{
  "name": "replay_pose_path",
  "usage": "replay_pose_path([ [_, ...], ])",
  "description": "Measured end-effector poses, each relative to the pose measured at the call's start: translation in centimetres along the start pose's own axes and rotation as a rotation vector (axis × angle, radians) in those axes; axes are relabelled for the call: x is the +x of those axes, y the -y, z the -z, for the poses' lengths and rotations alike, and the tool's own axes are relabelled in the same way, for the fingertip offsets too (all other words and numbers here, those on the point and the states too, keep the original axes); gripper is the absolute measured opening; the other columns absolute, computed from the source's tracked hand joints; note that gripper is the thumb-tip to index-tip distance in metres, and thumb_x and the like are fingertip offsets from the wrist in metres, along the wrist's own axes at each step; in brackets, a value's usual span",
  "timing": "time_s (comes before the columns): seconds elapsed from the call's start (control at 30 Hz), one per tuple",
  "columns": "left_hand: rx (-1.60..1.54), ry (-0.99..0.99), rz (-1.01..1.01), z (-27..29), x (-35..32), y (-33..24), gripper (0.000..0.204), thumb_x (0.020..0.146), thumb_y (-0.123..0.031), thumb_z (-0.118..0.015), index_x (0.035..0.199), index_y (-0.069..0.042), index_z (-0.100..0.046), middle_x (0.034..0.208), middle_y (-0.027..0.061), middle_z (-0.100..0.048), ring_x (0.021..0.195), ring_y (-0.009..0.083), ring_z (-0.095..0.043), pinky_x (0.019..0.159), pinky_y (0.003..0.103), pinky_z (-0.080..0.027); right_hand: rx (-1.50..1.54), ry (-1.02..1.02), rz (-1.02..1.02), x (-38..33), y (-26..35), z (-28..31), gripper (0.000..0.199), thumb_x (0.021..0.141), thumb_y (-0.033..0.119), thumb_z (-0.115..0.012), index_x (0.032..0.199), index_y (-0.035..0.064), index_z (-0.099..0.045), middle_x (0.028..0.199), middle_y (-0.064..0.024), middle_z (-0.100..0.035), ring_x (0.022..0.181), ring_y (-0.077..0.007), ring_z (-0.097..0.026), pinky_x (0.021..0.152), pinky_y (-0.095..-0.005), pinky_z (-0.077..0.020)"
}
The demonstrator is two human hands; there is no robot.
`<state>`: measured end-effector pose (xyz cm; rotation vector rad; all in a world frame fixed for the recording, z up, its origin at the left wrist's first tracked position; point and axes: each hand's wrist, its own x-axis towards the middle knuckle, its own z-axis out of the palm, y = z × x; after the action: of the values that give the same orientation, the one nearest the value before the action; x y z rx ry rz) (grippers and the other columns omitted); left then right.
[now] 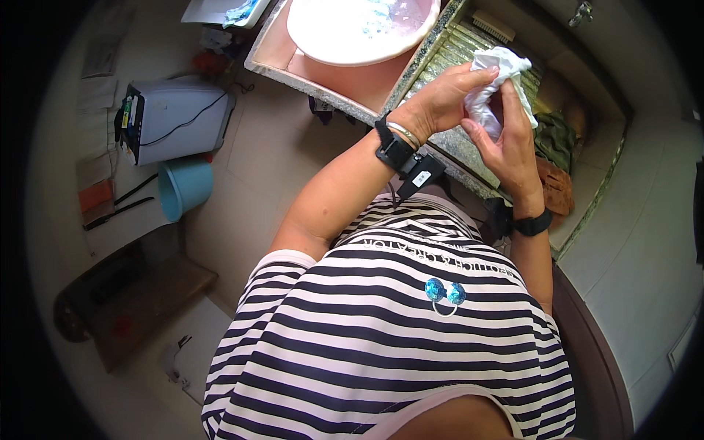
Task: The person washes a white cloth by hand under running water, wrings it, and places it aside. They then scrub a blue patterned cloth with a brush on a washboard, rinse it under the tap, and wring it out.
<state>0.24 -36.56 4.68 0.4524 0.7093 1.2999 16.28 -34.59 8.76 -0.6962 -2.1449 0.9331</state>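
Note:
A bunched white cloth [482, 110] hangs between my two hands above the ribbed washboard slab [447, 59] of a stone sink. My left hand [447, 95] grips its left side, thumb and fingers pressed on the fabric. From the right, my right hand [515, 150] curls around the cloth with fingers bent over it and the thumb toward my left hand. Just right of the hands, a dark green cloth [555, 143] and a brown cloth [555, 187] lie in the sink's right side. I wear dark bands with small devices on both wrists.
A large white basin [345, 62] stands in the pink sink compartment at left, with foamy water and something bluish in it. A scrub brush [493, 26] lies at the slab's far edge, near a metal tap [581, 15]. A light blue bucket [187, 189] and white appliance [180, 121] stand at left.

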Motion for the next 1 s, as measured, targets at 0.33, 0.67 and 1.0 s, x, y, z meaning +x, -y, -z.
replay_pose_path([
  [0.33,0.852,-0.412,-0.378,12.5,-11.0,-21.0,0.024,0.090,-0.003,-0.068,0.112,0.005,-0.072,0.101,0.0042,-0.073,0.090,0.0097,-0.066,0.081,0.027,-0.055,-0.380,-0.117,0.045,5.9,0.8,-2.9,0.020,0.081,-0.004,-0.073,0.100,-0.0023,-0.068,0.110,-0.0164,-0.067,0.105,-0.0351,-0.059,0.094,-0.0437,-0.0481],
  [0.67,1.061,-0.645,-0.615,36.5,-14.3,-39.7,0.034,0.095,-0.017,-0.077,0.119,0.005,-0.068,0.106,0.0074,-0.073,0.090,0.0096,-0.067,0.081,0.026,-0.055,-0.441,0.439,-0.219,12.1,4.4,-18.1,0.028,0.081,0.004,-0.077,0.107,0.0010,-0.067,0.105,-0.0146,-0.065,0.102,-0.0342,-0.057,0.091,-0.0428,-0.0483],
  [1.0,1.947,-0.594,-0.124,55.4,-10.1,-38.6,0.047,0.092,-0.027,-0.073,0.137,-0.017,-0.065,0.160,0.0172,-0.044,0.145,0.0514,-0.037,0.110,0.070,-0.035,-0.592,0.680,-0.373,18.0,8.9,-18.9,0.033,0.085,0.004,-0.076,0.116,-0.0008,-0.066,0.104,-0.0153,-0.065,0.100,-0.0352,-0.058,0.087,-0.0435,-0.0500],
])
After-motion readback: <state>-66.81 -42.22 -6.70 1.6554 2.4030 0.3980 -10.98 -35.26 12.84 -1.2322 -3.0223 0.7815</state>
